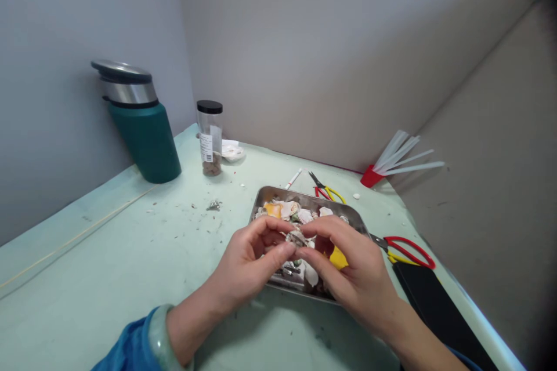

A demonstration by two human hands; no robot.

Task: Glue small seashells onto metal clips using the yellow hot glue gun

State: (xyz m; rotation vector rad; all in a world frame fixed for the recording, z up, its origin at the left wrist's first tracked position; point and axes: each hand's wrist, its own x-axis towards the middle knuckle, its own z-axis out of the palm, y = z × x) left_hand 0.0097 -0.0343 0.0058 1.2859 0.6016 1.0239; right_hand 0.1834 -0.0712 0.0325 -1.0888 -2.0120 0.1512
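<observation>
Both my hands meet over a metal tray (363, 223) of seashells. Between my left hand (256, 255) and my right hand (348, 261) is a small, rough, greyish shell (296, 237), pinched by the thumbs and fingertips of both. Below and around it in the tray lie white and ribbed shells (304, 216), an orange-yellow piece (273, 210) and a bright yellow item (338, 258) partly covered by my right hand. The underside of the held shell is hidden by my fingers.
A green flask (145, 139) and a clear black-lidded jar (210, 139) stand at the back left. Behind the tray lie small pliers (326, 188) and a white stick (293, 178). Red-handled scissors (409, 250), a black flat object (435, 307) and a red cup (371, 176) of translucent sticks are rightward.
</observation>
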